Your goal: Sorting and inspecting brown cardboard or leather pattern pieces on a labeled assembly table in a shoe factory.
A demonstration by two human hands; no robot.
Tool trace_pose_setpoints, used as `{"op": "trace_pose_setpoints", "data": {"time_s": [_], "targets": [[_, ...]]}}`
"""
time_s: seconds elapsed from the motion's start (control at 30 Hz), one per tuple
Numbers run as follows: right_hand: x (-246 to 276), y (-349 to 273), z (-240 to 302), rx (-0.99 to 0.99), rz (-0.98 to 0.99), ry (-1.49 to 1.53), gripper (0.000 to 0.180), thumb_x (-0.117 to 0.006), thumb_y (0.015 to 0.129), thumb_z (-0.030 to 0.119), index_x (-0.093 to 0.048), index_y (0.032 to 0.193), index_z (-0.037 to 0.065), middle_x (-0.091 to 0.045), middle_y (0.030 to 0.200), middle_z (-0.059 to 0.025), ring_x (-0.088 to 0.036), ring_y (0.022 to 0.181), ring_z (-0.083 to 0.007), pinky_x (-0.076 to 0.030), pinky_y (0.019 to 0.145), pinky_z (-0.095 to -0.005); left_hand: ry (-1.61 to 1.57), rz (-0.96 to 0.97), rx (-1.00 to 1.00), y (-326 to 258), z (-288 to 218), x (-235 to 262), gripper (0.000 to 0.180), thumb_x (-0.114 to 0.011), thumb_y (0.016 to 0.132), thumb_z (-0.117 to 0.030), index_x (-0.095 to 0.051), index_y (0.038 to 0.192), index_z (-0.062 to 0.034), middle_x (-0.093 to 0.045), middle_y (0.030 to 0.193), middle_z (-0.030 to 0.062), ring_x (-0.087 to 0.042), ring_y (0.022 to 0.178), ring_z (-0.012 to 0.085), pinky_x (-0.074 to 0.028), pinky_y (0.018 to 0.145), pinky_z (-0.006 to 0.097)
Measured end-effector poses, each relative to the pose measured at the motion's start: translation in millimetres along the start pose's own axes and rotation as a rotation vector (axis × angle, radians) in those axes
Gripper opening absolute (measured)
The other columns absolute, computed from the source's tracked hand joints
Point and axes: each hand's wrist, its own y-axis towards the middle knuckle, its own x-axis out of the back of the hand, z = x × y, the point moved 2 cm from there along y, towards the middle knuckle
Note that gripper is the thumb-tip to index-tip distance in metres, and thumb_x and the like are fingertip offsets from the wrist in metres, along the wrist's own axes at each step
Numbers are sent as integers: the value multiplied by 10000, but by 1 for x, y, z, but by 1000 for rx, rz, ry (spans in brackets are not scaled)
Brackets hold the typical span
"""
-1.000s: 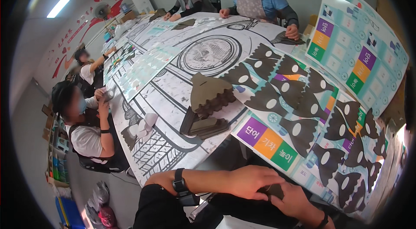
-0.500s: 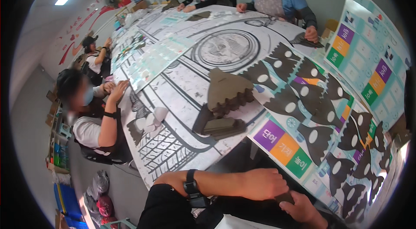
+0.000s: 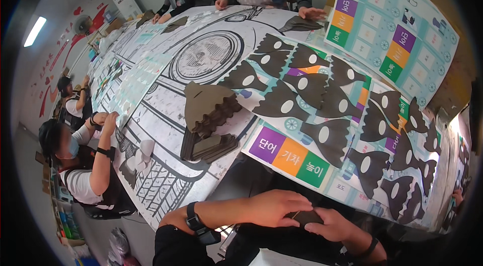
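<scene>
My left hand point(image 3: 277, 207) and my right hand point(image 3: 332, 224) meet low in the view, in front of the table edge. Between them they grip a small dark grey-brown piece point(image 3: 306, 217), mostly covered by the fingers, so its full shape is hidden. Beyond my hands, a stack of fan-shaped dark pieces with wavy edges point(image 3: 207, 104) leans on the table, with another stack of dark pieces point(image 3: 214, 148) beside it. To the right, several similar dark pieces with white ovals point(image 3: 324, 138) lie spread over a colourful printed sheet point(image 3: 254, 153).
The table point(image 3: 201, 183) wears a cover drawn with black lines. Another printed sheet point(image 3: 397, 29) stands bent up at the right. A person in a white top point(image 3: 88, 175) works at the left edge, close to white oval stacks point(image 3: 145, 151). More people sit along the far side.
The view has turned to the right, so the table and people shift left in the picture. My hands stay together on the dark piece, and more of it shows between the fingers.
</scene>
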Motion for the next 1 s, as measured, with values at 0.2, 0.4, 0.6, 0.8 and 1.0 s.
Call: {"op": "trace_pose_setpoints", "data": {"time_s": [0.2, 0.4, 0.6, 0.8, 1.0], "targets": [[4, -5, -3, 58, -44, -8, 477, -706, 900, 382, -614, 1132, -24, -679, 899, -152, -646, 828, -195, -509, 768, -344, -109, -18, 48, 6, 0, 6, 528, -804, 805, -227, -589, 1255, -53, -615, 1261, 148, -622, 1111, 352, -530, 930, 404], [13, -10, 2, 89, -118, -11, 473, -700, 904, 390, -605, 1114, -23, -667, 884, -158, -639, 820, -198, -507, 762, -349, -188, -67, 265, 23, -13, 22, 489, -808, 815, -153, -616, 1253, -46, -652, 1232, 133, -654, 1109, 273, -532, 931, 363], [9, -1, 3, 205, -263, -201, 459, -716, 886, 370, -589, 1089, -22, -660, 899, -210, -664, 811, -353, -518, 717, -409, -399, -229, 474, 18, -4, 10, 487, -836, 788, -216, -647, 1213, -73, -700, 1041, 115, -685, 958, 242, -528, 852, 338], [-1, -8, 14, 308, -358, -347, 434, -735, 863, 346, -594, 1080, -3, -656, 903, -213, -663, 831, -402, -536, 707, -435, -173, -111, 355, 19, -9, 15, 483, -832, 784, -238, -650, 1203, -79, -691, 1079, 118, -677, 981, 248, -525, 863, 343], [-1, -5, 15, 286, -413, -298, 422, -740, 861, 327, -590, 1076, -4, -657, 916, -214, -667, 839, -395, -540, 718, -437, -569, -168, 539, 11, 3, 8, 576, -852, 767, -187, -608, 1277, -80, -687, 1076, 88, -656, 970, 201, -518, 863, 330]]}}
